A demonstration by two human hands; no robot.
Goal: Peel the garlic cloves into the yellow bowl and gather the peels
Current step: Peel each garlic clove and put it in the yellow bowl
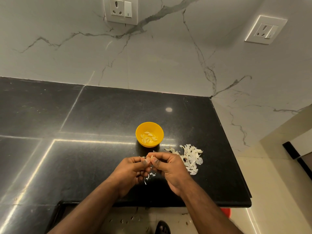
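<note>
A small yellow bowl [149,126] stands on the black counter and holds several peeled garlic cloves [148,137]. Just in front of it, my left hand [130,173] and my right hand [168,169] meet fingertip to fingertip, both pinching one small garlic clove [151,157] above the counter. A heap of white papery peels [191,157] lies right of my right hand. A few loose peel scraps [148,176] lie on the counter under my hands.
The black stone counter [94,149] ends at a front edge below my wrists and a right edge near the peels. A marble wall with two sockets [120,9] rises behind. Peel bits and a sandalled foot [163,228] show on the floor.
</note>
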